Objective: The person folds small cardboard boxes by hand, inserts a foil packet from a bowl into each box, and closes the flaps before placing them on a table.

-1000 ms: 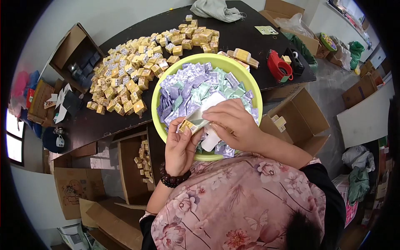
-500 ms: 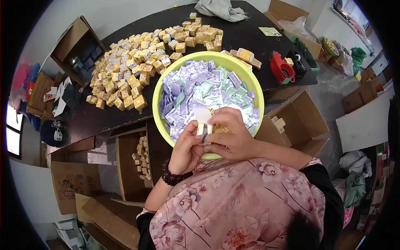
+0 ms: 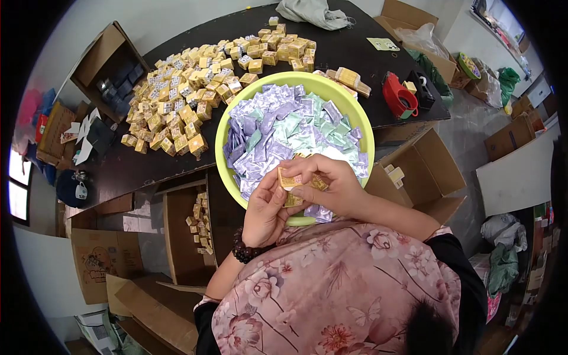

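Over the front of a lime-green basin (image 3: 369,127), both hands are closed on a small yellow box (image 3: 289,180). My left hand (image 3: 264,208) supports it from the left side. My right hand (image 3: 334,186) has its thumb and fingers on the box's top and right side. More yellow printed card shows beneath the right fingers, partly covered. Purple and pale green sachets (image 3: 290,127) are heaped in the basin. A few purple sachets (image 3: 319,213) lie at the front rim, below my right hand.
A large pile of small yellow boxes (image 3: 183,97) covers the table's left and middle. Flat yellow card bundles (image 3: 348,78) lie behind the basin. At right are a red tape dispenser (image 3: 397,97) and an open carton (image 3: 429,171); another carton (image 3: 186,236) at left holds several yellow boxes.
The box's white flap and the dark band across it no longer show; a printed yellow face is now visible. Purple sachets now show at the front rim. Both hands stay nearly in place.
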A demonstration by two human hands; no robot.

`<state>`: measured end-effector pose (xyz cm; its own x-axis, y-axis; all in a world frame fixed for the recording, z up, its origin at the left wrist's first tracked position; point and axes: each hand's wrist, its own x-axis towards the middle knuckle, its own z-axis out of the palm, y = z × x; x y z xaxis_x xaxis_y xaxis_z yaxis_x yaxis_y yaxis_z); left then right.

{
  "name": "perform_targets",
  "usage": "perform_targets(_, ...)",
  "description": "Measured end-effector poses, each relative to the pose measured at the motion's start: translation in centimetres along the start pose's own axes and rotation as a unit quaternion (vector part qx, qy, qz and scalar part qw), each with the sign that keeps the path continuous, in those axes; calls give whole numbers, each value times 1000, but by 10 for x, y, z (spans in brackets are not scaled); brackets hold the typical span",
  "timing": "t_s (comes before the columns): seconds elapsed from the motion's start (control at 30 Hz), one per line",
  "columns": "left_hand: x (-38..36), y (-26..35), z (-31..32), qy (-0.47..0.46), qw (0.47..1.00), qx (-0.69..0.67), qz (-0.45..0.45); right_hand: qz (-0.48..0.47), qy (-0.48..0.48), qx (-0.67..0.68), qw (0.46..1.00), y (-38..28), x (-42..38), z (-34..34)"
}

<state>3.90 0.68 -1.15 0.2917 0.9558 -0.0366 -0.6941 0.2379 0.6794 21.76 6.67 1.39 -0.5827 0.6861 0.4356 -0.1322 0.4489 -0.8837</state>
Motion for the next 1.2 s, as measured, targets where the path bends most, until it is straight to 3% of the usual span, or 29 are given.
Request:
perform_targets(0.03, 2, -2, 3, 9, 1000, 17, 14, 57, 10, 92, 994, 3, 1, 2)
perform_targets(0.13, 3, -2, 7, 16, 998, 40, 36, 91, 54, 172, 979, -1, 3, 6)
perform_targets(0.23, 3, -3, 5, 11, 998, 49, 46, 33, 49, 149, 987, 6, 3, 5)
perform_targets(0.37, 2, -4, 5, 15, 998, 35, 52, 76, 49, 160, 983, 2, 4, -1)
perform_targets(0.43, 2, -2, 6, 15, 998, 24, 48, -52, -14, -69, 996, 1, 5, -7)
perform_targets(0.47, 1, -1, 6, 13, 999, 13, 43, -51, -15, -69, 996, -1, 4, -7)
perform_targets(0.53, 0, 0, 3, 19, 1000, 6, 24, -111, -60, -198, 972, -6, 2, -7)
perform_targets(0.67, -10, 6, -3, 50, 998, 29, 0, -113, -82, -256, 956, 3, -2, -7)
perform_targets(0.73, -27, 23, -29, 54, 993, 76, 67, -90, -92, -234, 964, 7, 5, -19)
perform_targets(0.8, -47, 49, -47, 228, 937, 202, 172, -50, -81, -278, 956, 13, 7, -35)
perform_targets(0.87, -75, 68, -100, 365, 848, 318, 217, 19, -177, -435, 883, 26, 4, -52)
perform_targets(0.93, -108, 74, -160, 484, 667, 540, 170, 27, -163, -401, 901, 32, 2, -55)
perform_targets(0.97, -120, 70, -171, 482, 666, 543, 170, 38, -150, -399, 904, 29, 4, -55)
perform_targets(1.03, -127, 69, -163, 459, 471, 737, 154, 51, -134, -397, 906, 29, 4, -57)
perform_targets(1.07, -125, 61, -157, 438, 452, 753, 190, 30, -116, -383, 916, 29, 4, -60)
perform_targets(1.1, -114, 59, -132, 438, 453, 752, 192, 8, -99, -371, 923, 28, 4, -62)
perform_targets(1.13, -103, 57, -108, 369, 587, 687, 217, 7, -99, -373, 922, 24, 5, -59)
perform_targets(1.17, -91, 53, -85, 291, 705, 603, 236, 67, 8, -233, 970, 16, 5, -52)
perform_targets(1.2, -77, 47, -64, 214, 792, 535, 202, 124, 114, -84, 982, 9, 6, -43)
